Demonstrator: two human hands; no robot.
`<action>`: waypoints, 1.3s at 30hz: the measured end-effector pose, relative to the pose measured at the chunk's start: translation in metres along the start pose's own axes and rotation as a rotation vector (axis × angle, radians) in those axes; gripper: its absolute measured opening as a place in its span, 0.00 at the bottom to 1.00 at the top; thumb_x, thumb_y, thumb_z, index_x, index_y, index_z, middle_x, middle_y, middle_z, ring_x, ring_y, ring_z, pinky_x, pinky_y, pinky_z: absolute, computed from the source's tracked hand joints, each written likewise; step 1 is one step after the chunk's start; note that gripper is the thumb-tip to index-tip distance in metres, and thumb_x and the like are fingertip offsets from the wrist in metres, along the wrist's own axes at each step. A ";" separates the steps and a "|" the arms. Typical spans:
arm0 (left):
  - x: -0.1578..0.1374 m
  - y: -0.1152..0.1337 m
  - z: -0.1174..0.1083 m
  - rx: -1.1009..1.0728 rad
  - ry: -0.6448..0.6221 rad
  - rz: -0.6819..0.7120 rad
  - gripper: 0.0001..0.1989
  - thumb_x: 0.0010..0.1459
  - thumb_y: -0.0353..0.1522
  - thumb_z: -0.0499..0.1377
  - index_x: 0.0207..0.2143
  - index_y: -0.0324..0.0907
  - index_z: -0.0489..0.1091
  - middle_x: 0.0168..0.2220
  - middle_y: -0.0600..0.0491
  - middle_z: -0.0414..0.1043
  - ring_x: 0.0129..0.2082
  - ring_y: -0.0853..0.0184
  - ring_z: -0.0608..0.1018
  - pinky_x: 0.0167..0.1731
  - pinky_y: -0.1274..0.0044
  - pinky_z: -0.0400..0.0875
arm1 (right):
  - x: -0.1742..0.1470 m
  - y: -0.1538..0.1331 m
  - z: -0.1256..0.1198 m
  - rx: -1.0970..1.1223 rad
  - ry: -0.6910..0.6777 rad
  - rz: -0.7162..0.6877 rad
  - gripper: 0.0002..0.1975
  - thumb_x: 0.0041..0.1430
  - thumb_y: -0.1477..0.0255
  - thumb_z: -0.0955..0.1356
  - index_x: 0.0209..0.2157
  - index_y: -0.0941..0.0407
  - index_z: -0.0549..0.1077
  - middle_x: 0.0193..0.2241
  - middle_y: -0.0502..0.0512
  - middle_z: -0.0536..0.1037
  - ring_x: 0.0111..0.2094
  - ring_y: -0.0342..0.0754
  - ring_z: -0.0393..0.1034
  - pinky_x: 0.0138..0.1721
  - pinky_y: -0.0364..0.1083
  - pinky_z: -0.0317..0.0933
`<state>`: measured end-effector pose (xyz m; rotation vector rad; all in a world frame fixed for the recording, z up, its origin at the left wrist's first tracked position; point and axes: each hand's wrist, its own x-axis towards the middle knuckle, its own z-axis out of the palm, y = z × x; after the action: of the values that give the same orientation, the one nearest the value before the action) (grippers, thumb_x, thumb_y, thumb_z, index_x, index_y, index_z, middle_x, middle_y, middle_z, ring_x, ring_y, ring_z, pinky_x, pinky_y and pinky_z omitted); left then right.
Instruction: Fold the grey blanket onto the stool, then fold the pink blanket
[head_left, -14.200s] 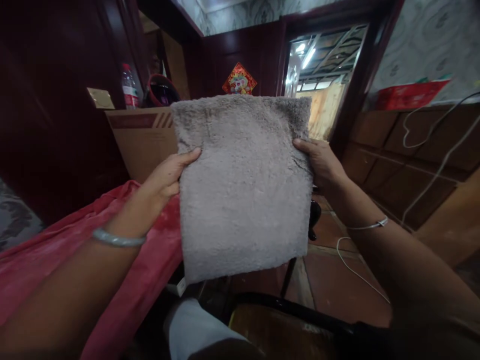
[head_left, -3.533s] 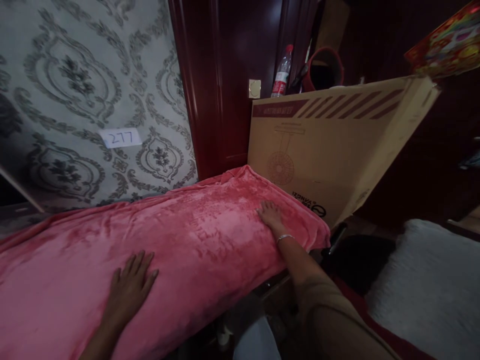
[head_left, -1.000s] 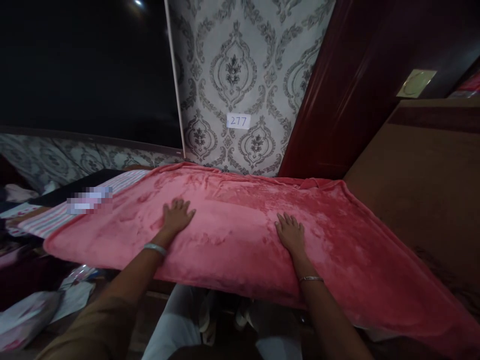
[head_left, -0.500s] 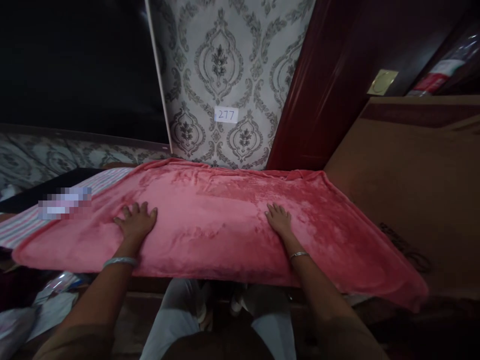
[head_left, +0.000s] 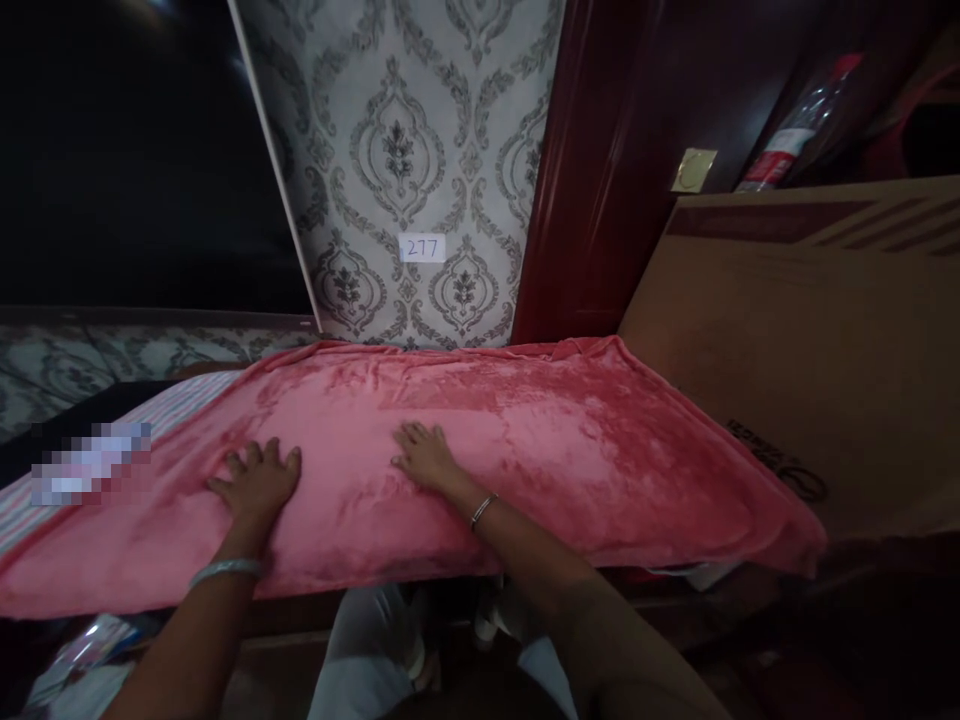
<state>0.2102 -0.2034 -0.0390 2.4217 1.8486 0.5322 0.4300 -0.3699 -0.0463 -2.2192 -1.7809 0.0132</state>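
A pink plush blanket (head_left: 570, 480) lies spread over a low surface in front of me, its front edge hanging a little over the side. My left hand (head_left: 259, 480) rests palm down on its left part, fingers spread. Near the middle of the blanket, my right hand (head_left: 426, 455) lies flat with the fingers loosely apart. Neither hand holds anything. Shallow wrinkles and darker brushed patches show in the pile, mostly on the right and along the back edge.
A large cardboard box (head_left: 795, 330) stands at the right, with a plastic bottle (head_left: 784, 150) behind its top edge. At the left are a dark screen (head_left: 142, 160) and a striped cloth (head_left: 184, 395). Patterned wallpaper (head_left: 405, 80) bears a paper label (head_left: 422, 248).
My right hand has slid left across the blanket, from its right part to the middle. My left hand stays at about the same place on it. The camera view has turned somewhat right.
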 end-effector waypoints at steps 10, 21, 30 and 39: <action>0.000 0.001 -0.001 -0.026 0.015 0.016 0.36 0.61 0.47 0.40 0.63 0.36 0.62 0.66 0.32 0.55 0.66 0.35 0.52 0.58 0.39 0.46 | -0.034 0.146 -0.037 -0.143 0.020 0.433 0.27 0.71 0.60 0.56 0.66 0.57 0.60 0.68 0.60 0.57 0.68 0.54 0.49 0.65 0.57 0.44; 0.006 0.001 0.008 0.145 -0.024 -0.056 0.34 0.64 0.47 0.32 0.65 0.45 0.56 0.69 0.46 0.53 0.67 0.45 0.53 0.59 0.44 0.48 | -0.185 0.273 -0.073 -0.259 0.125 0.973 0.30 0.69 0.62 0.52 0.68 0.59 0.57 0.68 0.69 0.56 0.67 0.61 0.50 0.60 0.64 0.51; -0.001 0.007 0.001 0.113 -0.041 -0.039 0.36 0.64 0.47 0.33 0.66 0.41 0.56 0.69 0.41 0.50 0.68 0.42 0.50 0.60 0.43 0.46 | -0.145 0.246 -0.061 -0.173 0.169 0.870 0.29 0.69 0.62 0.53 0.67 0.55 0.58 0.68 0.65 0.57 0.68 0.58 0.49 0.62 0.62 0.50; 0.001 0.025 -0.008 0.075 -0.065 0.023 0.31 0.63 0.44 0.43 0.61 0.35 0.64 0.65 0.30 0.55 0.65 0.36 0.56 0.56 0.40 0.51 | -0.115 0.185 -0.023 -0.245 0.089 0.587 0.28 0.70 0.60 0.53 0.68 0.50 0.57 0.70 0.57 0.52 0.70 0.57 0.44 0.65 0.63 0.41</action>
<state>0.2317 -0.2106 -0.0245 2.4790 1.8495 0.3872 0.5838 -0.5206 -0.0877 -2.7890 -1.0786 -0.1840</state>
